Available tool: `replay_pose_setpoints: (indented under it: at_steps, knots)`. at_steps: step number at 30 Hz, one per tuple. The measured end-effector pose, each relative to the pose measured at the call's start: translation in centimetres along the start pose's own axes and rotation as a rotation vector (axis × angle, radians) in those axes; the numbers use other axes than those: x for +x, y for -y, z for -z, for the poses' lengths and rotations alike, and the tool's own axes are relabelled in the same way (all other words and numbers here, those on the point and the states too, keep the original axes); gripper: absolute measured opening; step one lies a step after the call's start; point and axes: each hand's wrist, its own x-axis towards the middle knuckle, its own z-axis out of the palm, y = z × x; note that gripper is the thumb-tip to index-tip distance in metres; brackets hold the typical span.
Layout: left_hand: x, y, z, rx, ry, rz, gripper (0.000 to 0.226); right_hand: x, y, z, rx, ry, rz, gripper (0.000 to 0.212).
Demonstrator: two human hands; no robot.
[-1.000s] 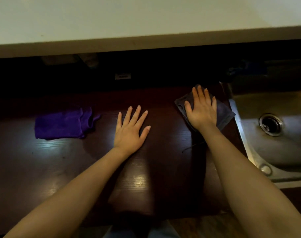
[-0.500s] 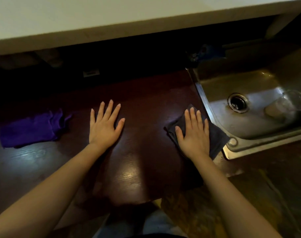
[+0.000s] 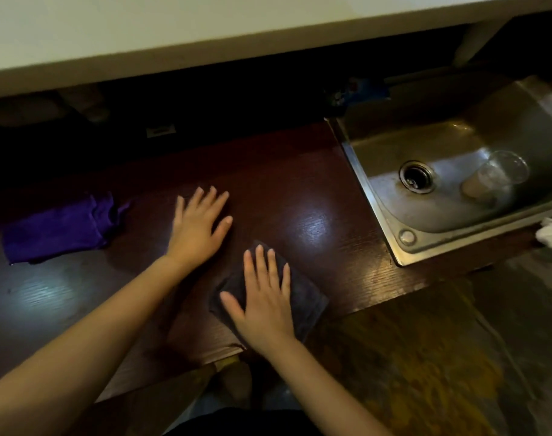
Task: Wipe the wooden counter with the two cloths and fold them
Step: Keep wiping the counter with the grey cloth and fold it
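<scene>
Two cloths are lying on the wooden counter (image 3: 315, 190): the purple cloth (image 3: 60, 228) far left (untouched), the left hand (image 3: 199, 228) resting flat, released, then the right hand (image 3: 265, 303) pressing flat, ungrasping, on the dark cloth (image 3: 306, 297) near the front edge, the sink (image 3: 378, 196) sitting right.

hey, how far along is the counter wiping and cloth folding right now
Done: nothing shows as finished, and wiped areas cannot be told apart. In hand: the right hand presses flat on the dark grey folded cloth near the front edge of the dark wooden counter, seemingly wiping. The left hand rests flat on bare wood. Left: the rumpled purple cloth lies untouched at the left, and neither cloth is neatly folded away.
</scene>
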Motion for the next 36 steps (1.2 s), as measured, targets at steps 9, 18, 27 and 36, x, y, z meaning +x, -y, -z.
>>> replay_pose_setpoints:
  at_steps: [9, 18, 27, 36]
  knots:
    - [-6.7, -6.2, 0.1, -0.432, 0.195, 0.105, 0.071, -2.0, -5.3, 5.5, -0.088, 0.062, -0.183, 0.065]
    - [-6.1, -2.5, 7.0, -1.016, 0.286, 0.328, 0.023, 5.3, -1.6, 8.9, 0.308, 0.199, -0.046, 0.017]
    - [-3.5, 5.9, 13.9, -0.645, -0.19, 0.101, 0.032, 14.2, 7.2, 10.4, 0.184, -0.094, 0.355, 0.026]
    - [-7.3, 10.6, 7.1, -0.41, -0.176, 0.193, 0.051, 13.2, 5.6, 1.7, -0.249, -0.04, 0.547, 0.031]
